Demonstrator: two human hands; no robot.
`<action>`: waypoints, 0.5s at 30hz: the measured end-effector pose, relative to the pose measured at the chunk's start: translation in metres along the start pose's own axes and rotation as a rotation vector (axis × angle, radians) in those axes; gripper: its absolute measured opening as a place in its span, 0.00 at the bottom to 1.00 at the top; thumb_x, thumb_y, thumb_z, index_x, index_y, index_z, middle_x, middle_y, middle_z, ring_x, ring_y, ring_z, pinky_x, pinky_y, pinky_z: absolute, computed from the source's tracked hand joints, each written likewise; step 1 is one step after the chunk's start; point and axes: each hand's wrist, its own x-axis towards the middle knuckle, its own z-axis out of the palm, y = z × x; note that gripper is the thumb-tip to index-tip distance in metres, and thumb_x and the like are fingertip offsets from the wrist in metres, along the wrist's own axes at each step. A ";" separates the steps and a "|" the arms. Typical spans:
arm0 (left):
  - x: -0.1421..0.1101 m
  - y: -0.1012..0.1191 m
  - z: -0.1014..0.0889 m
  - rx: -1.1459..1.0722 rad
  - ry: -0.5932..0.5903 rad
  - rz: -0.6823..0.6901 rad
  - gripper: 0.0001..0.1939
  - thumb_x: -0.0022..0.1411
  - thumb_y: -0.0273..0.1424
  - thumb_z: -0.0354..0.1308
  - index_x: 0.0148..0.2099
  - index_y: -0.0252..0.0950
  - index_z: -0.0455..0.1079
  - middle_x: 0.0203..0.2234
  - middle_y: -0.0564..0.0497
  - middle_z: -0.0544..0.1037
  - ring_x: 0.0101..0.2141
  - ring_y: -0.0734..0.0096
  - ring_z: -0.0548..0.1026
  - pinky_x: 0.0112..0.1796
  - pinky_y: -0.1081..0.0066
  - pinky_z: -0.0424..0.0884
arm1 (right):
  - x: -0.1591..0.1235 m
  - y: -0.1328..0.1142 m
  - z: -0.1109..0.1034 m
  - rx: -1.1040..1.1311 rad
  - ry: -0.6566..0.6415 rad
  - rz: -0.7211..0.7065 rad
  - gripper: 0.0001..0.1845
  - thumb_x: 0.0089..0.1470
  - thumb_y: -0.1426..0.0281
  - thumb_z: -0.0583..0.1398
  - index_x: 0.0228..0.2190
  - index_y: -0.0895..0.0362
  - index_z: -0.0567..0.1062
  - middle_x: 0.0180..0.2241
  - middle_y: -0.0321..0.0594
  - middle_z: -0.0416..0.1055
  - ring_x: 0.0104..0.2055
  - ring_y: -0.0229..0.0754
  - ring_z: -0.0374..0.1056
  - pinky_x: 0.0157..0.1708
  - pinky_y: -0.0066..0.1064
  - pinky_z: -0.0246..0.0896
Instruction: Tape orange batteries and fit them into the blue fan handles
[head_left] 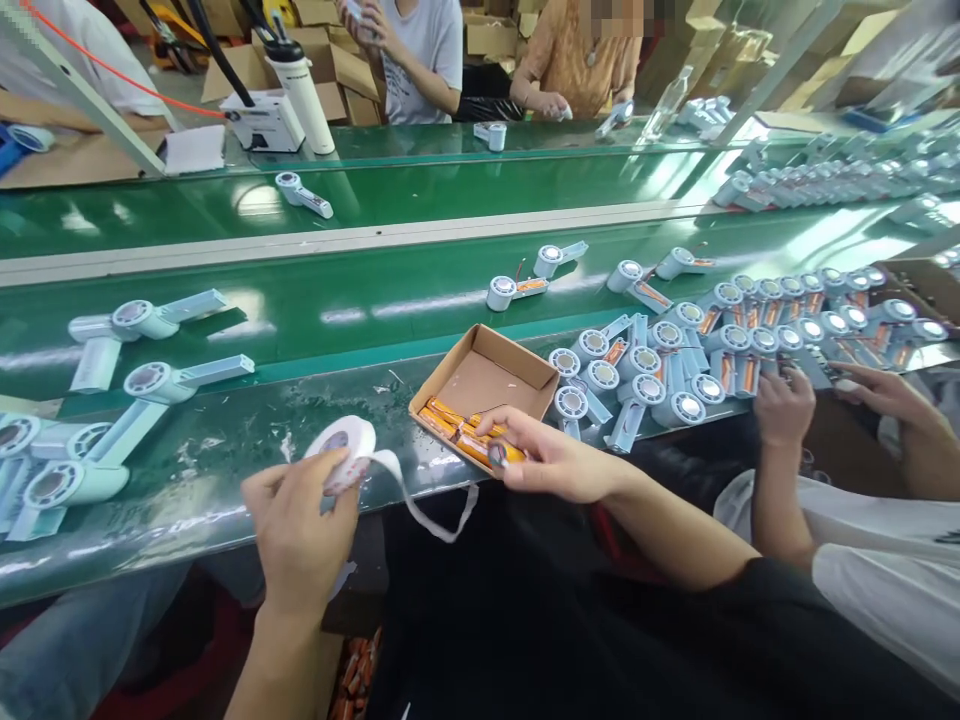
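Note:
My left hand grips a roll of white tape above the bench edge. A loose strip of tape hangs from the roll and curls toward the right. My right hand reaches over the near edge of a shallow cardboard box, its fingers closed on an orange cylindrical battery. Several more orange batteries lie at the box's near left side. Just right of the box, pale blue fan-like housings crowd together, some with orange batteries in their open handles.
A green conveyor runs behind the bench, carrying a few housings. More housings are piled at left. A co-worker's hands work at right; other people stand across the line. Below sits a container of orange batteries.

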 end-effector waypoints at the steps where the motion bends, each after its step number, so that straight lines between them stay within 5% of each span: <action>1: 0.002 0.003 0.002 -0.023 -0.036 0.004 0.11 0.70 0.25 0.63 0.53 0.39 0.75 0.38 0.47 0.83 0.39 0.59 0.74 0.43 0.59 0.71 | 0.003 -0.001 0.000 0.116 0.032 0.014 0.33 0.61 0.44 0.68 0.54 0.54 0.70 0.36 0.35 0.73 0.31 0.35 0.66 0.31 0.27 0.62; 3: 0.006 0.010 0.004 -0.062 -0.092 0.031 0.15 0.72 0.24 0.59 0.59 0.38 0.72 0.41 0.45 0.82 0.42 0.57 0.74 0.47 0.57 0.72 | 0.009 -0.004 -0.001 0.204 0.098 -0.021 0.27 0.63 0.45 0.66 0.48 0.55 0.74 0.42 0.40 0.76 0.37 0.38 0.71 0.38 0.30 0.68; 7: 0.015 0.023 0.001 -0.112 -0.182 0.213 0.25 0.72 0.25 0.58 0.68 0.31 0.65 0.47 0.38 0.77 0.52 0.48 0.72 0.53 0.52 0.73 | 0.014 -0.012 -0.006 -0.085 0.225 -0.208 0.21 0.59 0.53 0.72 0.45 0.55 0.84 0.48 0.45 0.80 0.53 0.47 0.74 0.59 0.39 0.66; 10: 0.022 0.032 -0.003 -0.121 -0.281 0.349 0.21 0.71 0.23 0.57 0.65 0.28 0.68 0.47 0.37 0.75 0.56 0.44 0.71 0.55 0.50 0.74 | 0.013 -0.018 -0.010 -0.153 0.287 -0.195 0.21 0.53 0.55 0.76 0.43 0.55 0.87 0.42 0.42 0.83 0.47 0.48 0.77 0.52 0.39 0.71; 15: 0.033 0.036 -0.007 -0.157 -0.304 0.486 0.19 0.69 0.16 0.58 0.57 0.37 0.74 0.42 0.46 0.77 0.56 0.51 0.71 0.55 0.57 0.77 | 0.009 -0.034 -0.014 -0.092 0.220 -0.002 0.21 0.51 0.58 0.76 0.44 0.55 0.88 0.37 0.37 0.84 0.38 0.45 0.79 0.41 0.33 0.74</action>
